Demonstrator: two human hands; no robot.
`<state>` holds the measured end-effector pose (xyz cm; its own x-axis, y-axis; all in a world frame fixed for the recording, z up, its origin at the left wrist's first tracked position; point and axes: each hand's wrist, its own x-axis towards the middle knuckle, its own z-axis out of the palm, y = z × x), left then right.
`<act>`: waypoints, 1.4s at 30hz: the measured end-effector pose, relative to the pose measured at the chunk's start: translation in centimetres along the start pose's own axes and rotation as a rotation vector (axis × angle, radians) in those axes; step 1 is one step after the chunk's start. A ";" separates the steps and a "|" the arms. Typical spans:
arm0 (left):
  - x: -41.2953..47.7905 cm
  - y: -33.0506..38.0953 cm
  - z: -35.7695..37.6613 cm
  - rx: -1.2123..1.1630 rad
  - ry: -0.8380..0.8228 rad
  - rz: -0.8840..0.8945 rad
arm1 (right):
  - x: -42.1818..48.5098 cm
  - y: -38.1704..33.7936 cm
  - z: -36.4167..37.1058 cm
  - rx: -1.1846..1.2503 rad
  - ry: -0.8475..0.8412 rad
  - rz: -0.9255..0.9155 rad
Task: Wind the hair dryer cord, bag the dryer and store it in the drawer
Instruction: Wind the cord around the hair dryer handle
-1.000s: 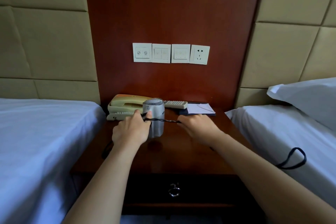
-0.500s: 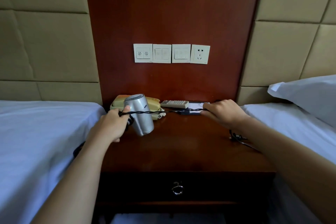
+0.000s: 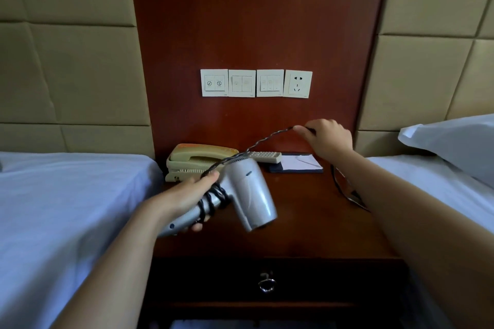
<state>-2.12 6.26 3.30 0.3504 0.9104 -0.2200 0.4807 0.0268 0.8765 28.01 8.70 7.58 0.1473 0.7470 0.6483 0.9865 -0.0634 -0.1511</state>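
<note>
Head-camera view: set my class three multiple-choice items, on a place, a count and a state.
1. Where is the grey remote control?
A. Left bed
B. Dark wooden nightstand, beside the beige telephone
C. Drawer

2. How many white wall plates?
A. Two
B. Four
C. Six

3. The black twisted cord of the silver hair dryer is:
A. Plugged in
B. Wholly loose
C. Partly wound round the handle

1 B: it lies on the tabletop next to the phone.
2 B: three switch plates, one socket.
3 C: coils sit by the left hand; the right hand holds the rest up.
</note>
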 end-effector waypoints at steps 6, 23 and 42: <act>-0.2 -0.6 0.4 -0.392 -0.344 -0.043 | -1.4 -0.9 1.8 0.061 -0.200 0.110; 2.2 -2.7 -1.3 -0.772 0.118 -0.049 | -11.3 -2.1 2.4 -0.229 -0.520 -0.585; 2.4 -0.9 3.8 0.461 0.294 -0.026 | -10.4 -8.2 -3.9 0.079 0.169 -0.812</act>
<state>1.32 6.89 0.37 0.1260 0.9906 -0.0529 0.8117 -0.0723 0.5795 18.66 -1.08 5.00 -0.5925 0.4308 0.6807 0.7839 0.5030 0.3640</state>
